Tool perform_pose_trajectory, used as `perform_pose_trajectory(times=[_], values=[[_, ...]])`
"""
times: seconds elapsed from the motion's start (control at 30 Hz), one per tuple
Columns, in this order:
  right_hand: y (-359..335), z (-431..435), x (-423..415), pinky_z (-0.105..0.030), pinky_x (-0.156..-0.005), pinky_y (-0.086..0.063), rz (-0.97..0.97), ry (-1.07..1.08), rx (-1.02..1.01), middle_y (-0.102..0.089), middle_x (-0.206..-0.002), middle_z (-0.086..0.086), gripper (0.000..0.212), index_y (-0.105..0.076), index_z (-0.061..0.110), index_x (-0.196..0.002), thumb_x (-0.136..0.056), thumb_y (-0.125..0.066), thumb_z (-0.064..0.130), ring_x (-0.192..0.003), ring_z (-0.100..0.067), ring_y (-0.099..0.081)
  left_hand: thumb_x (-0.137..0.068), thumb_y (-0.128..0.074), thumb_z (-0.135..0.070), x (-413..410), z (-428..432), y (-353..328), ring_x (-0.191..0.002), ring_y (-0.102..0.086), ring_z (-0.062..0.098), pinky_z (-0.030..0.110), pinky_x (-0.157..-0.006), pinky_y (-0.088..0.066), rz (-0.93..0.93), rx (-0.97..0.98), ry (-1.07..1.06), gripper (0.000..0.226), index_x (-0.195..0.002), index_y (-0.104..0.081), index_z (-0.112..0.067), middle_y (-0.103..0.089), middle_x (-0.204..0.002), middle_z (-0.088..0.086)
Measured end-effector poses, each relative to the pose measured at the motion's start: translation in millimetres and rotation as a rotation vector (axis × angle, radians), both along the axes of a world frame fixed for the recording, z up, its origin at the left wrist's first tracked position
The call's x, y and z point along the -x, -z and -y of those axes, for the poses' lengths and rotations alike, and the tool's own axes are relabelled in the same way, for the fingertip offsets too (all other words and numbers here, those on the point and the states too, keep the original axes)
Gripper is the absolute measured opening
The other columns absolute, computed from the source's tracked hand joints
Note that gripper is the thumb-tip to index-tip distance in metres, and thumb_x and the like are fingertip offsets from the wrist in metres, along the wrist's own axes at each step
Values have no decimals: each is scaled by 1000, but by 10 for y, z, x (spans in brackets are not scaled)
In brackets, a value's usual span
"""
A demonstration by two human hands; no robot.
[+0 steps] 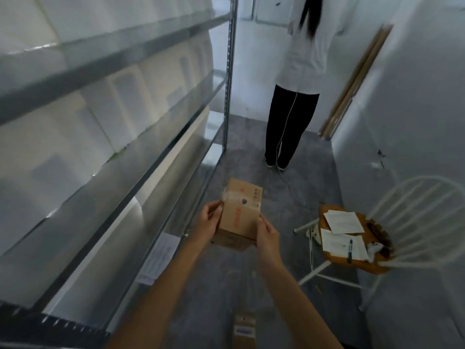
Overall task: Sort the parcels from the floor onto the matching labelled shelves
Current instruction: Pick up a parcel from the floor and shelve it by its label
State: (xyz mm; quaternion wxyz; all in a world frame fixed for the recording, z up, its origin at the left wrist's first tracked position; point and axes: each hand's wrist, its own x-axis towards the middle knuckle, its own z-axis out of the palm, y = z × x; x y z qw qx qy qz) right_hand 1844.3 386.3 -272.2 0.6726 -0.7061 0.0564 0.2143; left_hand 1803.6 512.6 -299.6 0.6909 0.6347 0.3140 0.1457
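Both hands hold a small cardboard parcel [240, 214] in the air above the grey floor beside the metal shelving [141, 152], the left hand [208, 221] curled around its left edge by the clear tape, the right hand [268, 235] cupping its lower right corner, fingers [263, 222] pressed to the side.

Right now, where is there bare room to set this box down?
Free: the grey floor between the shelving unit and the chair, short of the standing person. Crowded: the chair seat, covered with papers and a pen. Both hands hold the cardboard box.
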Motion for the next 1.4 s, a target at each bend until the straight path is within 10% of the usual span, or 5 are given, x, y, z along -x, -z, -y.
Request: perform_pose_trajectory(times=[0.47,1.4], values=[[-1175,312,407,-29,-84,-49,212,-232,-256,-56,-127,0,36,-51,17,-133,-99,-40,16,-109,-15,-54,-98,-35,-39,860,456,-1336,-127,-46,20,53,-101,-43,127,-72,-24,42,-139,-38,-29,-51,-136,1],[-2058,84,3675,-46,-102,-46,269,-1136,-522,-59,-120,6,34,-52,34,-129,-96,-47,28,-114,-17,-55,-97,-24,-50,4805,1141,-2282,-141,-28,21,55,-113,-27,85,-385,-707,46,-143,-24,-42,-35,-149,-4]])
